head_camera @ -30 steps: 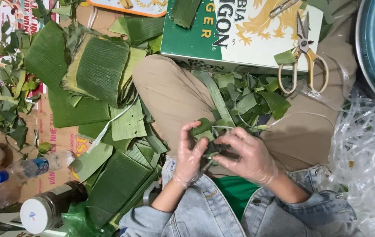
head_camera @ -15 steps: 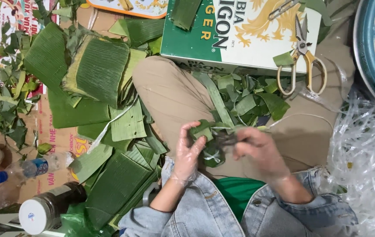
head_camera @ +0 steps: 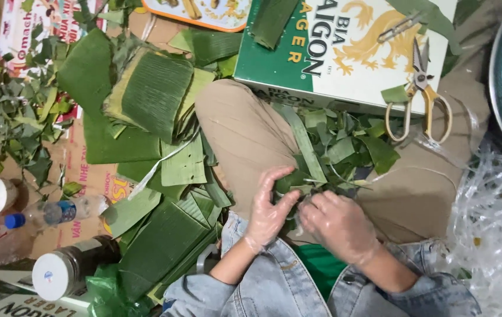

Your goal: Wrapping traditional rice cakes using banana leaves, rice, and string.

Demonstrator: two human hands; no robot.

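Two gloved hands are closed around a small leaf bundle (head_camera: pixel 298 191) on the lap: the left hand (head_camera: pixel 268 211) is wrapped about its near side, fingers curled tight, and the right hand (head_camera: pixel 339 223) is pressed on it from the other side. Leaf scraps (head_camera: pixel 345 147) are heaped just beyond. Scissors (head_camera: pixel 421 94) are laid at the box (head_camera: pixel 333 64) edge. Banana leaves (head_camera: pixel 151 100) are stacked on the floor, left.
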